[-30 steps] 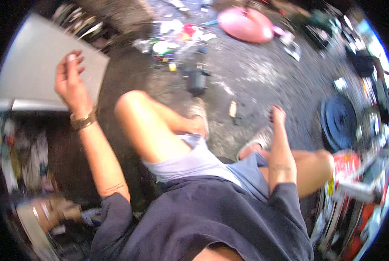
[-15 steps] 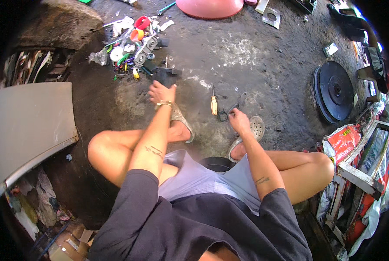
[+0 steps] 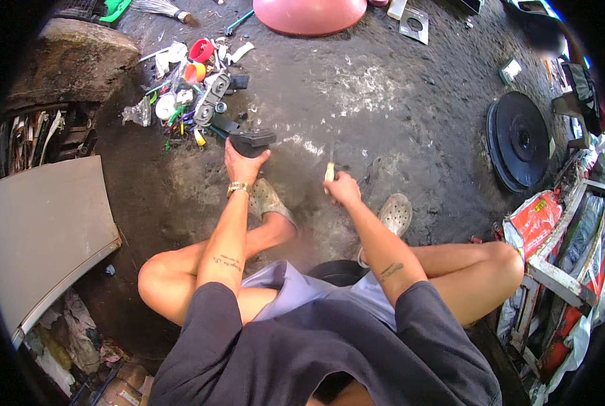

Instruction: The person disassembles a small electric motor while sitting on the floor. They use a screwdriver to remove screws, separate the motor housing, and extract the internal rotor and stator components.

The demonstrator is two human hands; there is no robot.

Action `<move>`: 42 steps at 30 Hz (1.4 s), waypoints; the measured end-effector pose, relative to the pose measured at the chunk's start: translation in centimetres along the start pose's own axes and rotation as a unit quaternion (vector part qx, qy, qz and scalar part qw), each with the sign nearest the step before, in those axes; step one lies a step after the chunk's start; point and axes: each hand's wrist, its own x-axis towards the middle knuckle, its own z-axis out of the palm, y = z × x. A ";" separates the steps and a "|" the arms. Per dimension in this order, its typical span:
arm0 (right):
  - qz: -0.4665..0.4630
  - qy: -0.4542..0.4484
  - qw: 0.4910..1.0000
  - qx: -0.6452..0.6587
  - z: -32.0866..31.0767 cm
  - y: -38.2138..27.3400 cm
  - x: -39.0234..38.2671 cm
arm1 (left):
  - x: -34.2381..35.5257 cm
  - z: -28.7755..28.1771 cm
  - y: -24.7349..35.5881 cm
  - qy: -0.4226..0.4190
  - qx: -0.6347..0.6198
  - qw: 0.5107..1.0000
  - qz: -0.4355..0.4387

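Note:
My left hand (image 3: 243, 162) is closed around the lower side of a black, boxy plastic part (image 3: 253, 140), its kind unclear, beside a heap of plastic scraps (image 3: 175, 108). A screwdriver (image 3: 329, 173) with a pale yellow handle is gripped in my right hand (image 3: 343, 189), over the ground between my feet. Its shaft points away from me and looks faint with blur. The fingers curl round the handle and partly cover it.
A pink basin (image 3: 309, 20) lies at the far middle. Two stacked black discs (image 3: 521, 141) sit at right, near a white metal frame (image 3: 563, 281) with bags. To the left are a beige panel (image 3: 45, 230), a stone block (image 3: 72, 61) and a brush (image 3: 160, 9).
My right hand has moved left and picked the screwdriver up off the ground; the dark thin thing near it no longer shows. My left hand now grips the black part, which has tilted.

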 end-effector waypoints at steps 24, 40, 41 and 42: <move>-0.118 0.028 0.897 0.425 4.1 7.0 -10.9 | -15.0 7.8 -3.5 -0.237 -0.292 0.925 0.059; -0.295 0.189 0.934 -0.064 -7.3 2.0 -27.6 | -16.8 3.9 -4.1 -0.311 -0.297 0.903 -0.027; -0.356 0.205 0.908 -0.085 -7.2 1.0 -28.1 | -16.6 3.4 -3.6 -0.270 -0.303 0.914 0.008; -0.416 0.218 0.877 -0.103 -6.8 0.1 -28.3 | -16.4 2.7 -2.8 -0.229 -0.297 0.926 0.033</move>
